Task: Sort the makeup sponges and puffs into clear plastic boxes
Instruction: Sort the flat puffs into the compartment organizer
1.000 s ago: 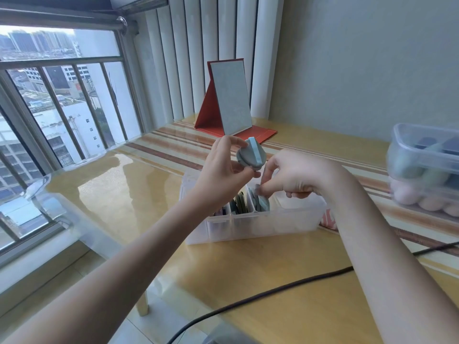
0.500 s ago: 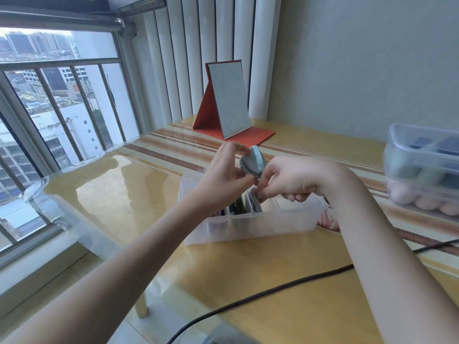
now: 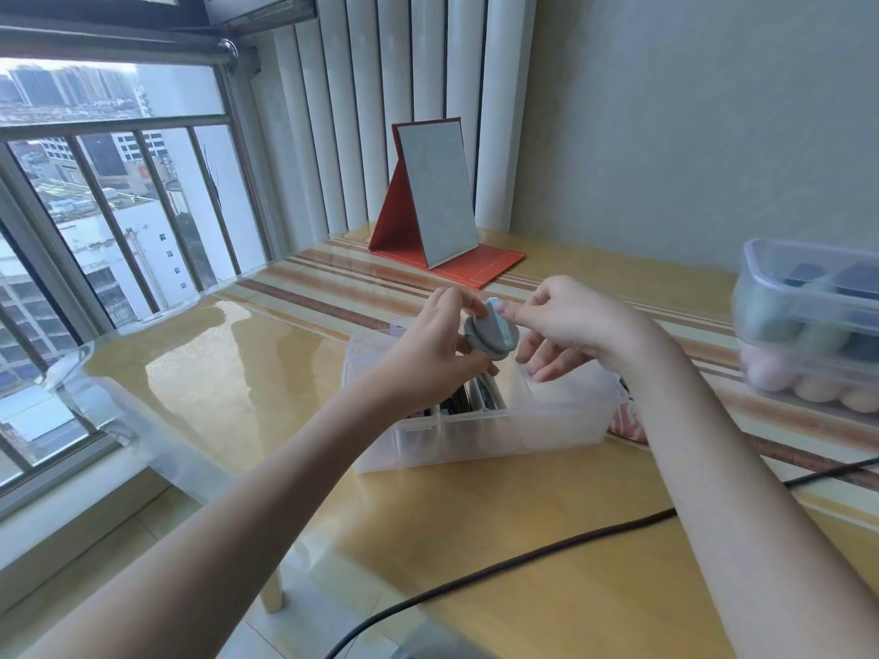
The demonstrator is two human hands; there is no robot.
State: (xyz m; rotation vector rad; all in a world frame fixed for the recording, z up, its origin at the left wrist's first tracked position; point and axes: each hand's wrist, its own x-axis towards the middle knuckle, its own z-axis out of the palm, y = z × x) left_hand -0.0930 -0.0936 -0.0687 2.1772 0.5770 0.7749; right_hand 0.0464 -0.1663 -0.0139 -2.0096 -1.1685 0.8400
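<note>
My left hand (image 3: pixel 435 347) grips a small stack of round grey and light-blue puffs (image 3: pixel 490 332) just above the divided clear box (image 3: pixel 561 420). My right hand (image 3: pixel 571 325) hovers over the box's right side; one fingertip touches the top edge of the stack and the other fingers hang spread and relaxed. Several dark and grey puffs (image 3: pixel 475 397) stand on edge in the box's middle compartment. A second, lidded clear box (image 3: pixel 808 287) at the right edge holds pink, green and dark egg-shaped sponges.
A red folding mirror (image 3: pixel 437 202) stands at the back of the table. A black cable (image 3: pixel 523 563) crosses the near tabletop. Something pink (image 3: pixel 628 420) lies behind the divided box's right end. The table's glass edge and a barred window are to the left.
My right hand has come up out of the box's middle compartment, leaving a puff there, and now reaches the stack in my left hand. The left hand has barely moved.
</note>
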